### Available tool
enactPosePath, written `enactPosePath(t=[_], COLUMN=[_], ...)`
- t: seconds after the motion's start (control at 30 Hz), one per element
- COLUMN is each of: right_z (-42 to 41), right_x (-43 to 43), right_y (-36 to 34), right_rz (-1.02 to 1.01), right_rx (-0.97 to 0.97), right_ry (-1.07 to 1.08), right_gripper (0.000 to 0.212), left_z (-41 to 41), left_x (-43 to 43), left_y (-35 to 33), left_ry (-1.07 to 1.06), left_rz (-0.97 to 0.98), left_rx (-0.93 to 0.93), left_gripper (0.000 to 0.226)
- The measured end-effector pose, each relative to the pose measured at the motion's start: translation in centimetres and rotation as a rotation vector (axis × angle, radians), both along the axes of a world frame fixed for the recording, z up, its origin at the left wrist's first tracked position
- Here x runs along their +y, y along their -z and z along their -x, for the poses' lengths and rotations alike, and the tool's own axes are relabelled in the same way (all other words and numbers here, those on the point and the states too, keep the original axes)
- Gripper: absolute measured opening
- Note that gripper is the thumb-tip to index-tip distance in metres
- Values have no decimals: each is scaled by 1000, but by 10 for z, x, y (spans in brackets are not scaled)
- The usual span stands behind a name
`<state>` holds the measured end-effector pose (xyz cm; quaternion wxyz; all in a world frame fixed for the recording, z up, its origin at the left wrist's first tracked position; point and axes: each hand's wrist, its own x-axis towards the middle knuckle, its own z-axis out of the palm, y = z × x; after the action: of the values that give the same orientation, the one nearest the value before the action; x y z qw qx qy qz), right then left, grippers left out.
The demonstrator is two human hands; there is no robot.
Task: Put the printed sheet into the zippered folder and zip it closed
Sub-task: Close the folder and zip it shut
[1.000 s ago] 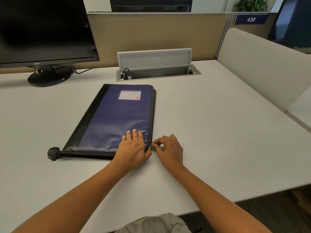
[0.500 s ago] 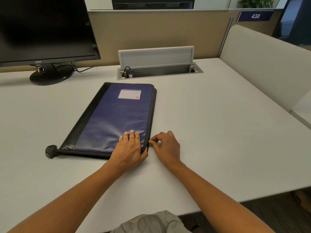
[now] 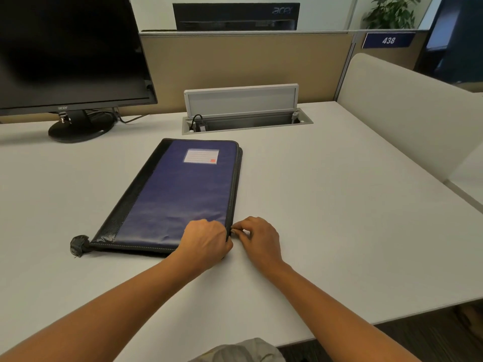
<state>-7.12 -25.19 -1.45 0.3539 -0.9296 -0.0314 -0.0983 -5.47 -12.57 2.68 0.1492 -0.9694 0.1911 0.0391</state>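
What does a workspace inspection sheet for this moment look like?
Surface: white desk, mostly bare.
Job's things: zippered folder lies flat and closed; printed sheet not visible.
Clutter: nothing seen.
Grips: left hand curled on the folder's near right corner; right hand pinching at the folder's right edge, the zipper pull too small to confirm.
Cables: one plugged into the open cable box; more behind the monitor.
Surroundings: partition, number sign, plant.
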Motion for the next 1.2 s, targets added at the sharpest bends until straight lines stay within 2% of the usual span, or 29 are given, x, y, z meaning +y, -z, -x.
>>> enactPosePath(t=[0.17, 0.43, 0.63, 1.2], right_z=[3, 17, 11, -1], right_x=[3, 9, 11, 13], right_y=[0, 4, 2, 1], right_rz=[-27, -131, -168, -180], right_rx=[13, -5, -5, -13], right_ry=[57, 47, 77, 113], right_gripper=[14, 12, 12, 12], left_z=[0, -2, -1, -1], left_x=[-4, 1, 4, 7], left_y=[5, 9, 10, 17], left_ry=[171, 121, 117, 140], left_rz=[-190, -29, 21, 46], left_rx=[117, 99, 92, 37], left_gripper=[27, 28, 29, 30])
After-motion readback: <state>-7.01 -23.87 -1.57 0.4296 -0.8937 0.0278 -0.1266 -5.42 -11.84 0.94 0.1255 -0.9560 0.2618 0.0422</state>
